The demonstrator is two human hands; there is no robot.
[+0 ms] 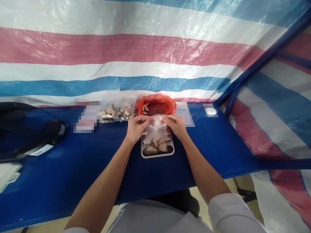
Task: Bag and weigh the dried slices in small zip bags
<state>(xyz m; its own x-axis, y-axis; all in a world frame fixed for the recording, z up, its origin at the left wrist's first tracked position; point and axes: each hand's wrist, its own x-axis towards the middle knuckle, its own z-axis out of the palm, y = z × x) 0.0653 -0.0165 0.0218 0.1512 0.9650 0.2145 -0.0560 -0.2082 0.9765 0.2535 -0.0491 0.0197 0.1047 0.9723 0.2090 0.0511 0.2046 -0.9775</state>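
Between my two hands hangs a clear plastic bag (156, 131) with several brown and beige dried slices (157, 144) at its bottom. My left hand (137, 127) pinches the top edge on one side, thumb against fingers. On the other side my right hand (177, 125) pinches the same edge. Below and behind the bag is a white kitchen scale (157, 156) with a dark front panel, partly covered by the bag. Just beyond my hands stands an open red plastic bag (167, 101) with more slices inside at its left.
Left of the red bag lie filled clear bags (110, 111) of slices. Flat empty bags (187, 113) lie to its right. A small white case (211, 111) sits farther right on the blue table (97, 171). A black bag (29, 129) is at the left; striped sheeting (121, 48) hangs behind.
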